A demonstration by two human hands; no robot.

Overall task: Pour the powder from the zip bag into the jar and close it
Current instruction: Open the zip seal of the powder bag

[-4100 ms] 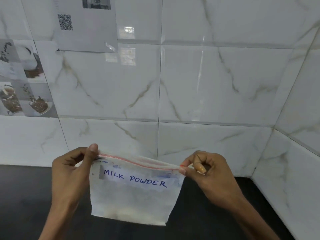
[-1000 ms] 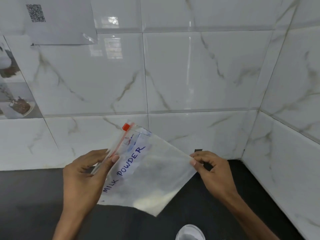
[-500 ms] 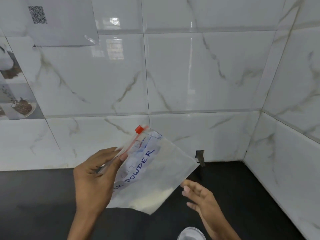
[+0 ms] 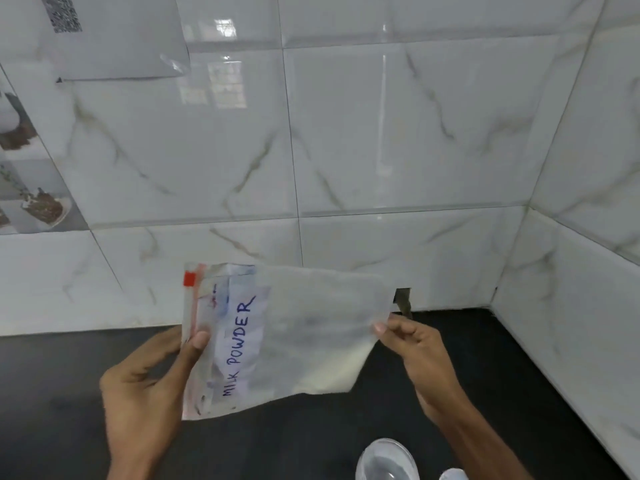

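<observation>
I hold the zip bag [image 4: 294,337] up in front of me above the black counter [image 4: 52,393], turned on its side so the zip edge runs vertically at the left. My left hand [image 4: 145,386] grips that zip end, thumb pressed on the front of the plastic just below the red slider [image 4: 189,279], fingers behind. My right hand [image 4: 415,355] pinches the opposite edge, the bag's bottom, between thumb and fingertips near its upper corner. The white label [image 4: 242,341] reads "MILK POWDER" in blue handwriting, running upward along the bag. The pale powder [image 4: 332,372] sits gathered in the lower right corner of the bag, under my right hand's pinch. Below the bag, at the bottom edge of my view, the jar [image 4: 388,460] stands on the counter with its clear round top towards me; I cannot tell whether a lid is on it. Just right of it a small white thing [image 4: 453,474] is cut off by the frame. Behind everything rises the white marble-patterned tile wall [image 4: 381,133], with a sheet of paper [image 4: 114,36] carrying a QR code stuck on it at the upper left.
</observation>
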